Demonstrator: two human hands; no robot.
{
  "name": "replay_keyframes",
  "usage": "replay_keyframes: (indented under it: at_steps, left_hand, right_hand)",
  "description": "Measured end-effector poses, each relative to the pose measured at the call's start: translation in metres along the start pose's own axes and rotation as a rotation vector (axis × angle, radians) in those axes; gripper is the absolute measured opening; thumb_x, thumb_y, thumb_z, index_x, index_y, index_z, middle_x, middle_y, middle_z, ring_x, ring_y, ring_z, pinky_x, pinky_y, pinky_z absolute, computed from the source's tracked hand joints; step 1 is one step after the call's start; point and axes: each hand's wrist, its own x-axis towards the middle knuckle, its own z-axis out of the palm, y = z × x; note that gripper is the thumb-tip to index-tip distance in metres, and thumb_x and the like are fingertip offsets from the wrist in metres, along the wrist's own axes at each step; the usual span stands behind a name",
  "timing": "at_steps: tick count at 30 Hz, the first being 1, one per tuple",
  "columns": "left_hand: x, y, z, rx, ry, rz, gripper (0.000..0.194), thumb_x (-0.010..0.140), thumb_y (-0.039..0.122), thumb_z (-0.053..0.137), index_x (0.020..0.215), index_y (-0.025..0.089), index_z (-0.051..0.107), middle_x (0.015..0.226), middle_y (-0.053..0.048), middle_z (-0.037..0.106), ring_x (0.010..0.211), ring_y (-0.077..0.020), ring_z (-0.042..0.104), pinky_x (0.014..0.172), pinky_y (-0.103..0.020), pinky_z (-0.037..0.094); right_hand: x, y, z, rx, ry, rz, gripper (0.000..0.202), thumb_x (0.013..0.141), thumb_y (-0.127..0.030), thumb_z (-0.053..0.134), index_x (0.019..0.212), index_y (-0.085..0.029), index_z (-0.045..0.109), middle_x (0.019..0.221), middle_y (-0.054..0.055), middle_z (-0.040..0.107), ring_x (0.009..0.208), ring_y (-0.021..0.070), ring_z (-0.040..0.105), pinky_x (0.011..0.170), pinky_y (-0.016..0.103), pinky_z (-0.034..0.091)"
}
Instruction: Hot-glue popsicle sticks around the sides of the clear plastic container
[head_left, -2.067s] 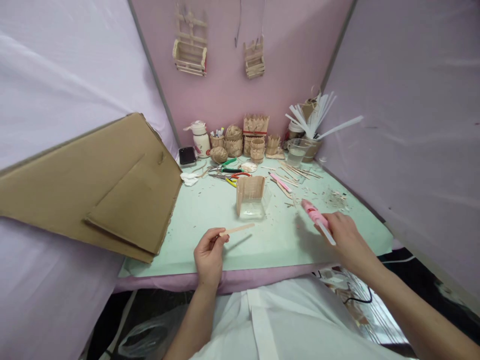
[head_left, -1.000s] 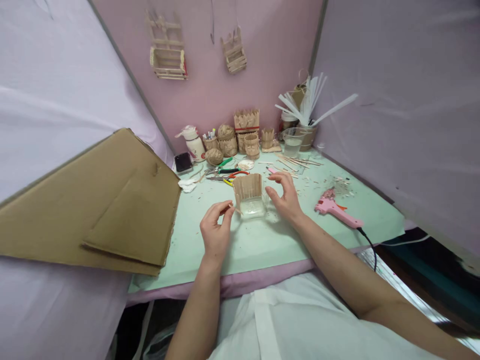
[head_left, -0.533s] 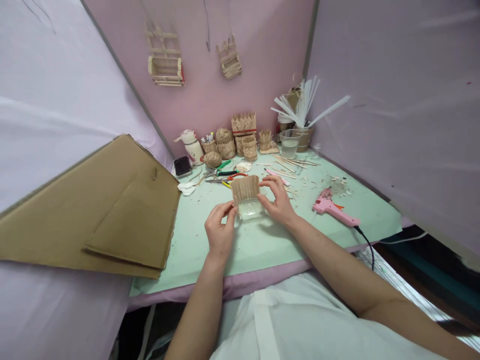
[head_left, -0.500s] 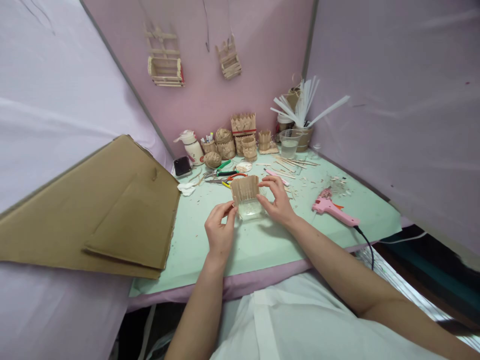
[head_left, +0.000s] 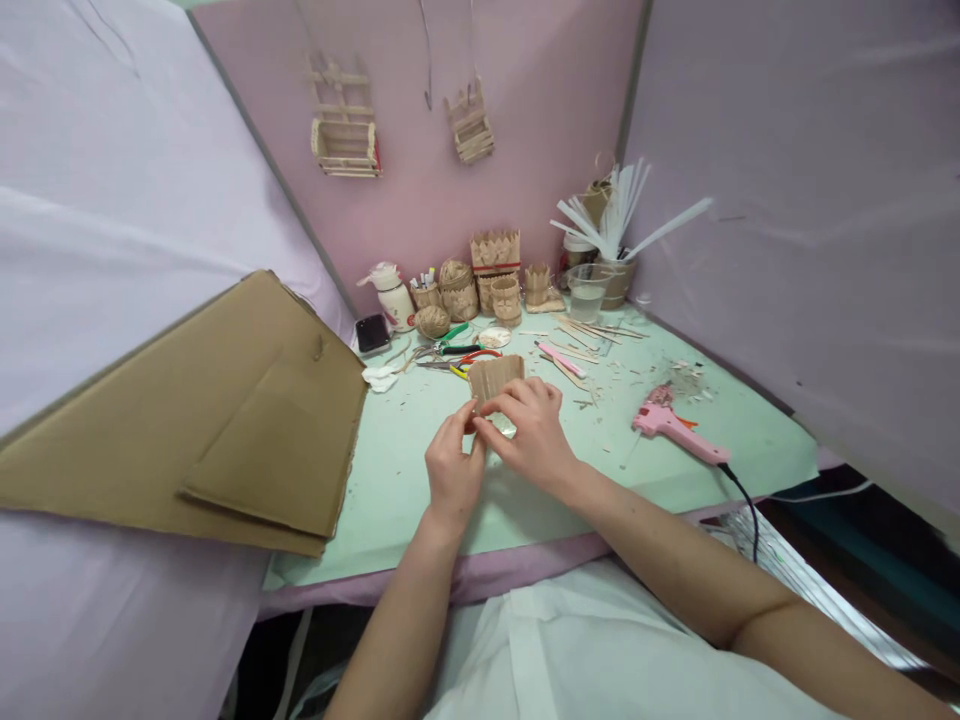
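Strip-faced box [head_left: 496, 376] set on tabletop [head_left: 390, 470], front mostly blocked by hands. Left hand [head_left: 454, 465] and right hand [head_left: 538, 438] brought together at box's near-left edge, fingertips touching or nearly so; whether anything is pinched can't be told. Box could be tipped or skewed if pressed unevenly there. Pink glue gun [head_left: 679, 425], right of box, could be dragged if its cord [head_left: 742, 490] is snagged by the right forearm [head_left: 667, 555].

We see a small box [head_left: 495, 382] standing upright on the pale green tabletop [head_left: 390, 470], its back lined with tan wooden strips [head_left: 511, 367] side by side, its clear lower part mostly hidden from us.
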Motion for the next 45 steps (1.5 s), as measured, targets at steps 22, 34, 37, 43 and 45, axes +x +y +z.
replay_keyframes:
  at_steps: [22,34,37,43,45]
  left_hand:
    - [0.095,-0.042,-0.025,0.082,-0.639,0.323,0.018,0.086,0.013,0.064,0.096,0.025,0.073,0.154,-0.009,0.041,0.149,-0.0333,0.025,0.117,-0.062,0.028]
    - [0.080,-0.046,-0.008,-0.018,-0.639,0.318,0.022,0.087,0.015,0.061,0.101,0.027,0.074,0.150,-0.009,0.046,0.144,-0.0296,0.034,0.117,-0.055,0.030]
    - [0.079,-0.048,-0.007,-0.044,-0.634,0.307,0.023,0.086,0.015,0.062,0.101,0.027,0.074,0.149,-0.009,0.046,0.142,-0.0290,0.036,0.117,-0.054,0.031]
    - [0.079,-0.048,-0.006,-0.076,-0.627,0.302,0.022,0.084,0.014,0.063,0.098,0.027,0.074,0.147,-0.009,0.049,0.141,-0.0290,0.039,0.116,-0.053,0.032]
    - [0.078,-0.048,-0.005,-0.088,-0.619,0.303,0.023,0.084,0.013,0.062,0.097,0.027,0.074,0.147,-0.009,0.049,0.141,-0.0288,0.039,0.116,-0.053,0.032]
  right_hand:
    - [-0.002,0.014,-0.001,0.004,-0.088,-0.032,0.011,0.095,-0.022,0.053,0.086,-0.025,0.060,0.086,0.000,0.073,0.089,0.0217,0.058,0.084,0.039,0.027]
    - [-0.001,0.028,-0.021,0.023,-0.042,-0.010,0.008,0.092,-0.025,0.059,0.085,-0.025,0.062,0.084,-0.001,0.071,0.085,0.0213,0.061,0.085,0.039,0.033]
    - [0.000,0.028,-0.017,0.027,-0.062,0.011,0.010,0.093,-0.027,0.058,0.085,-0.025,0.063,0.084,0.000,0.071,0.085,0.0221,0.061,0.085,0.039,0.035]
    - [0.002,0.029,-0.010,0.040,-0.063,0.026,0.008,0.091,-0.028,0.060,0.084,-0.026,0.064,0.085,0.000,0.071,0.084,0.0222,0.061,0.085,0.040,0.036]
    - [0.002,0.030,-0.009,0.041,-0.066,0.028,0.009,0.091,-0.028,0.060,0.084,-0.026,0.064,0.085,0.001,0.071,0.084,0.0224,0.061,0.086,0.040,0.036]
